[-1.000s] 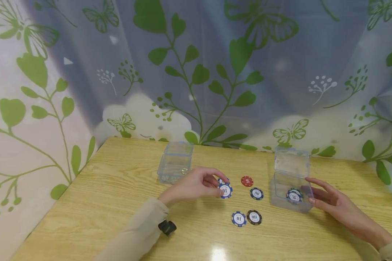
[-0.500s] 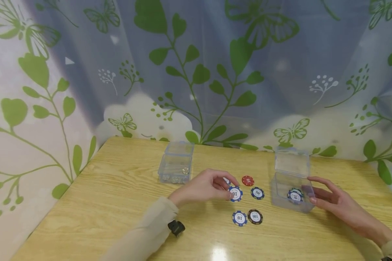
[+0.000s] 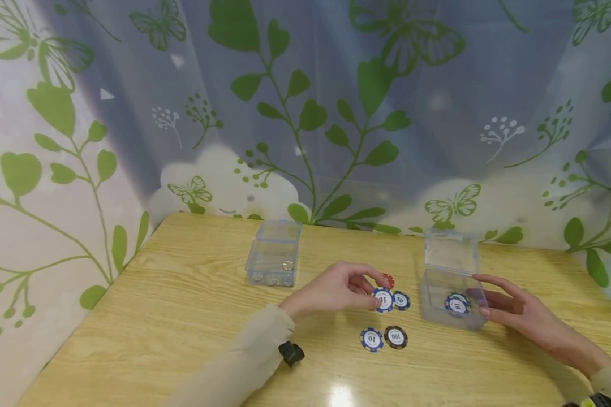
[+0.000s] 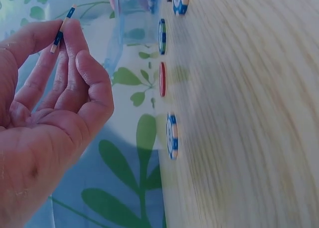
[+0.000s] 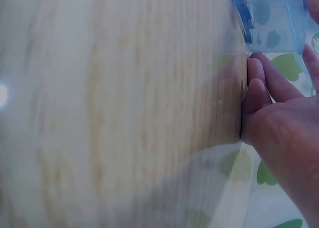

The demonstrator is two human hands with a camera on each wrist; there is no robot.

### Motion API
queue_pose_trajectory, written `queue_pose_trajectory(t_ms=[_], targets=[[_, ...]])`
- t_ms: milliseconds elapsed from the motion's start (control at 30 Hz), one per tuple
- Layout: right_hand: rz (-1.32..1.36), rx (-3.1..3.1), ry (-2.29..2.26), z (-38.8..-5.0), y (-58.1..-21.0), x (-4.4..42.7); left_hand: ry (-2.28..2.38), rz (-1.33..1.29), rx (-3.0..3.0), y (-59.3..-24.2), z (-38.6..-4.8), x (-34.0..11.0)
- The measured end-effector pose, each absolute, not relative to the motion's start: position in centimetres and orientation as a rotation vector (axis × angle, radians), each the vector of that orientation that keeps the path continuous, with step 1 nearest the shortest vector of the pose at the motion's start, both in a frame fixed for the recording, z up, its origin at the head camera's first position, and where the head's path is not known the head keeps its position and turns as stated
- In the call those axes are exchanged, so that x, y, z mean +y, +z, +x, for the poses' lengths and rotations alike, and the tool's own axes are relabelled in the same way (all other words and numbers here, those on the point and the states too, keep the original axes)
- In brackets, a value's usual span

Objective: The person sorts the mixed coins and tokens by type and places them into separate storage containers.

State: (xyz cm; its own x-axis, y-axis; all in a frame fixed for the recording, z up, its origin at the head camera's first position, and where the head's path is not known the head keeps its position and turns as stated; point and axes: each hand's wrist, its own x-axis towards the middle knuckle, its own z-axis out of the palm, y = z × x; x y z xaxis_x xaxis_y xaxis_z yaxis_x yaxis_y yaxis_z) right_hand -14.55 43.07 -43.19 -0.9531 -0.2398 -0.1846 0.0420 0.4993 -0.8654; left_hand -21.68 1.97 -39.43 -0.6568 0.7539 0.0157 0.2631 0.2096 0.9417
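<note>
A leaf-and-butterfly curtain (image 3: 313,56) backs a wood-grain table (image 3: 193,282). The left hand (image 3: 331,288) pinches a blue-and-white 10 poker chip (image 3: 383,299) between thumb and fingers, above the tabletop; the left-wrist view shows it almost edge-on, its disc tilted relative to the chips lying flat. Key relation: the clear plastic box (image 3: 453,322), lid raised, stands to the right of the held chip, with a 50 poker chip (image 3: 402,301) between them in the head view. The right hand (image 3: 529,322), fingers loosely extended, rests against the box's right side, on the far side from the held chip.
</note>
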Motion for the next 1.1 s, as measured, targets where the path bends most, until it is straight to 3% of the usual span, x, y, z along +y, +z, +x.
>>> queue_pose_trajectory(t_ms=[367, 1100], targets=[[-0.184, 2.475, -1.460, -14.6, -43.3, 42.8, 1.476, 0.899, 2.082, -39.5, -21.5, 4.8], [-0.194, 2.469, -1.481, -14.6, -43.5, 42.8, 1.633, 0.563, 2.140, -39.1, -20.5, 10.9]])
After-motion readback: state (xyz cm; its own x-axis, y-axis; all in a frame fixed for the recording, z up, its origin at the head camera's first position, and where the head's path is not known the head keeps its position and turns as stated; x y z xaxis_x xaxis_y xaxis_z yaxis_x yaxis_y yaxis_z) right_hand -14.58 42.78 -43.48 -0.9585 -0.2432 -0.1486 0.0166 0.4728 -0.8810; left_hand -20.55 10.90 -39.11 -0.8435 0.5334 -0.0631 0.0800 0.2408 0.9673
